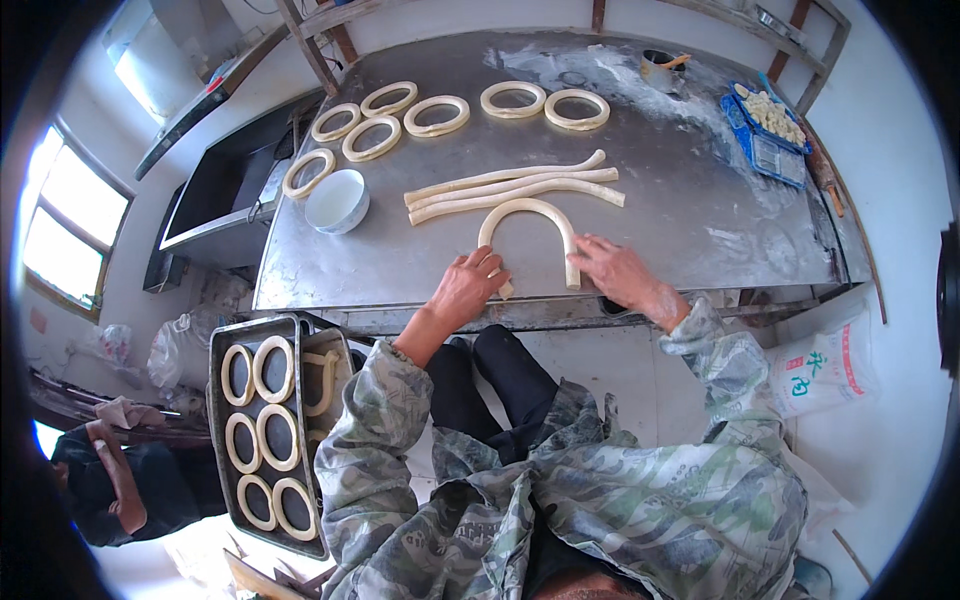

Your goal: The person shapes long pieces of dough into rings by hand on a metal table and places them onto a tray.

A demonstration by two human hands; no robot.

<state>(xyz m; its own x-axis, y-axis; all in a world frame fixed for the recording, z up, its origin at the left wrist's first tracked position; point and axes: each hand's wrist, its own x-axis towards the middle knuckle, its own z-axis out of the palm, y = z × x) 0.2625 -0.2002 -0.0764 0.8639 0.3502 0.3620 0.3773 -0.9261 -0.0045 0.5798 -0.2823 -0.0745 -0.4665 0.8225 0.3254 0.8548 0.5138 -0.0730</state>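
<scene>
Dough rope (pixel 527 205) lies arched on the table (pixel 350 265) in the head view, ends near its front edge; the left hand (pixel 468 286) curls at one leg, the right hand (pixel 618 274) touches the other with fingers extended; whether either grip is clamped, I cannot tell; uneven pulling could thin the arch

1. I'm working in what looks like a small bakery workshop, at a metal worktable (pixel 330 270) streaked with white powder (pixel 545 68).
2. Dough rings (pixel 578 125) and dough strips (pixel 515 184) lie across it, and more rings fill the tray (pixel 218 440) beside me.
3. A rolling pin (pixel 823 172) rests at the table's right side, near pale lumps (pixel 770 115).
4. A metal trough (pixel 225 190) stands to my left, a white sack (pixel 820 375) to my right.
</scene>
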